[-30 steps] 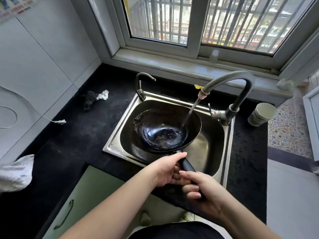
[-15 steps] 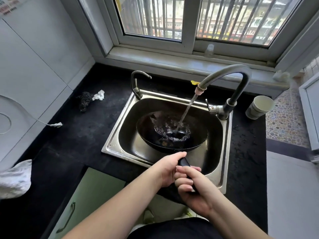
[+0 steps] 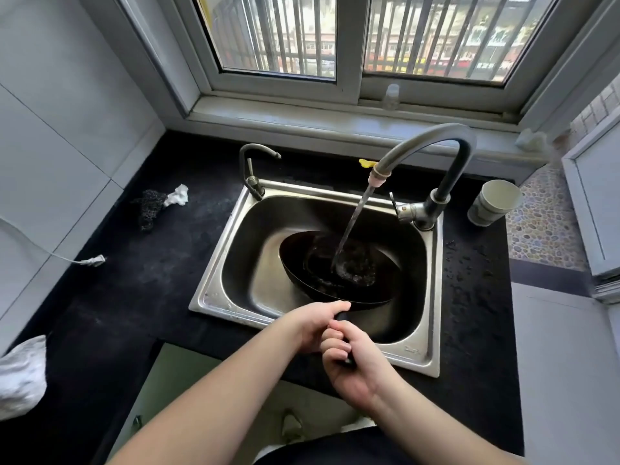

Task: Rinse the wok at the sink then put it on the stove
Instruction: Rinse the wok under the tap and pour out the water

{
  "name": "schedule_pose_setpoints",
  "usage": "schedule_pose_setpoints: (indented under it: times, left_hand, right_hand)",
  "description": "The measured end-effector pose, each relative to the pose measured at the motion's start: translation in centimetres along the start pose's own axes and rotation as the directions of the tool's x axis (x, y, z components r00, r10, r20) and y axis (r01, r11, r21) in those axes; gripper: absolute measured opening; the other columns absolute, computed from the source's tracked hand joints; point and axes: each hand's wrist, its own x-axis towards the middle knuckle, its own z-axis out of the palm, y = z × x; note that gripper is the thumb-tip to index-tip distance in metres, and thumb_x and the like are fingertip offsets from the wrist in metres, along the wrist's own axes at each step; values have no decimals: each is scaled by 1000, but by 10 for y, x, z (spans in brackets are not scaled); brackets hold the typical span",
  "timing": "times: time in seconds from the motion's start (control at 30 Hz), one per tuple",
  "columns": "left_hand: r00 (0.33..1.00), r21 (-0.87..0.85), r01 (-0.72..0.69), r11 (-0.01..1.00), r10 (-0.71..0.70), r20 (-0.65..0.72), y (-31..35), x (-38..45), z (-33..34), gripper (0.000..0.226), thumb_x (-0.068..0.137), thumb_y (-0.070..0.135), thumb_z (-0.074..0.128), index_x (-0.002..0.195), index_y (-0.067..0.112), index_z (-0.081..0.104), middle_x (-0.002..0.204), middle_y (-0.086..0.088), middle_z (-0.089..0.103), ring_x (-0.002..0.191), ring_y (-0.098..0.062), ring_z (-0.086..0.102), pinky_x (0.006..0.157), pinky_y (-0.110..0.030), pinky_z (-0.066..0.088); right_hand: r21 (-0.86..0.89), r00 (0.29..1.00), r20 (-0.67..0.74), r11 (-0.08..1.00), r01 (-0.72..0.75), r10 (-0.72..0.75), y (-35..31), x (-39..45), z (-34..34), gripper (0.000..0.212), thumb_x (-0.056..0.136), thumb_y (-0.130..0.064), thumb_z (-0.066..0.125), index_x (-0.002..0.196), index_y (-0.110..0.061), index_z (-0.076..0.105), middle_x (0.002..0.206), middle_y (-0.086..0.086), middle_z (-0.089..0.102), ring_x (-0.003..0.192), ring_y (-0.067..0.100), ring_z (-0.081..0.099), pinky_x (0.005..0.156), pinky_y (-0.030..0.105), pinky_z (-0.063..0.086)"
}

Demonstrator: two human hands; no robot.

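Two hands hold one handle in the head view: the left hand (image 3: 315,325) wraps the wok's dark handle nearest the pan, thumb lying along the top, and the right hand (image 3: 352,364) is curled round the same handle just behind it, the two touching. The handle itself is almost wholly hidden under the fingers.

The wok (image 3: 339,266) sits inside the steel sink (image 3: 214,290), toward the near right of the basin, tilted with its far rim lifted. A stream of water (image 3: 352,223) from the tall curved faucet (image 3: 446,152) falls at a slant into the bowl and churns there in a dark, frothy pool. The faucet's base stands at the sink's right rim, its arch reaching over the basin above the wok. A smaller thin tap (image 3: 251,172) rises at the sink's back left corner.

On the black counter (image 3: 134,297) left of the sink lie a dark scouring pad (image 3: 149,209) touching a crumpled white scrap (image 3: 177,195), and nearer, a white plug (image 3: 94,261) on its cord. A white cloth (image 3: 21,374) lies at the far left edge. Right of the faucet stands a pale cup (image 3: 493,203) at the counter's corner, with water drops scattered on the counter in front of it. A small clear bottle (image 3: 391,95) stands on the window sill behind.
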Motion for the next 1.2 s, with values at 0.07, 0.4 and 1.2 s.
schedule_pose_setpoints:
  times: [0.07, 0.4, 1.2]
  left_hand:
    - [1000, 60, 11, 998, -11, 4, 1, -2, -4, 83, 80, 62, 52, 134, -2, 52, 82, -6, 58, 57, -15, 62, 43, -20, 51]
    - [993, 185, 118, 976, -117, -16, 7, -9, -22, 51, 88, 58, 41, 95, 15, 67, 59, 5, 56, 30, -9, 36, 29, -11, 25]
    - [996, -191, -85, 978, 90, 18, -71, -24, -57, 28, 92, 29, 50, 69, 13, 51, 61, 1, 52, 43, -12, 57, 48, -22, 51]
  right_hand:
    - [-16, 1000, -16, 1000, 7, -8, 3, 6, 0, 23, 95, -7, 46, 74, -14, 43, 53, -3, 36, 30, 3, 32, 26, 15, 25]
    - [-358, 990, -52, 928, 104, -131, 21, 24, 8, 9, 95, -12, 54, 102, -14, 49, 56, 3, 53, 39, 10, 52, 41, 20, 48]
    - [-629, 924, -129, 750, 205, -360, 37, 32, -44, 21, 96, -18, 47, 95, -3, 61, 85, 13, 63, 69, 17, 60, 51, 22, 56]
